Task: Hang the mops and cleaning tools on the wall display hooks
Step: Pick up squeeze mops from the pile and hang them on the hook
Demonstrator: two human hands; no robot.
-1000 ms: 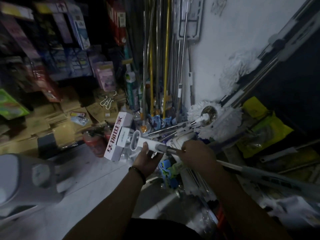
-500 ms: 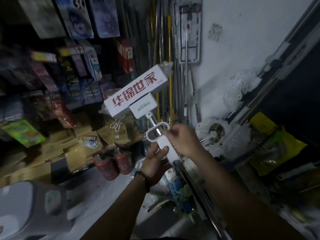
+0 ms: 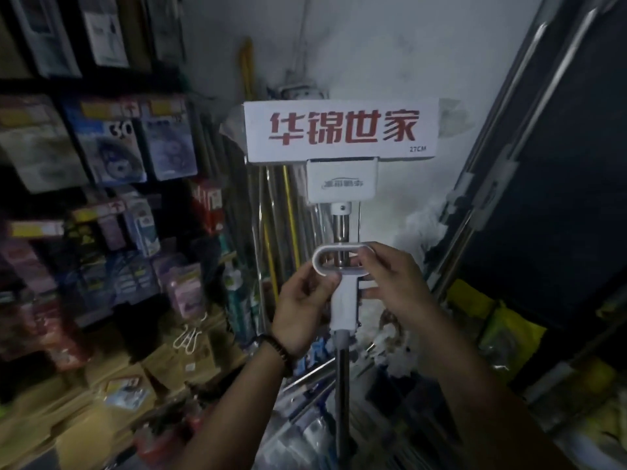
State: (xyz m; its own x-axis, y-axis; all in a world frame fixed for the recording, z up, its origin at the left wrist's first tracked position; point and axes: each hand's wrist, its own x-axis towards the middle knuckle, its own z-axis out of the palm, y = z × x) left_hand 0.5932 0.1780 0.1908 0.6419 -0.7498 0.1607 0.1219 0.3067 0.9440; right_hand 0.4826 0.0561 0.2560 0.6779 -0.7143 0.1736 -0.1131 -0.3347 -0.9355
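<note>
left hand [image 3: 302, 310] pinches left end of white pull loop [image 3: 339, 246] | right hand [image 3: 390, 283] curled round loop's right end | squeeze mop [image 3: 342, 184] upright, centre, boxed head up | hanging poles [image 3: 288, 205] just behind; packaged goods [image 3: 101, 147] left; door frame [image 3: 492, 184] right

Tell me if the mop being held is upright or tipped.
Upright, head uppermost: the white red-lettered boxed mop head sits straight above its vertical steel pole. The left hand and right hand grip its white loop handle.
</note>
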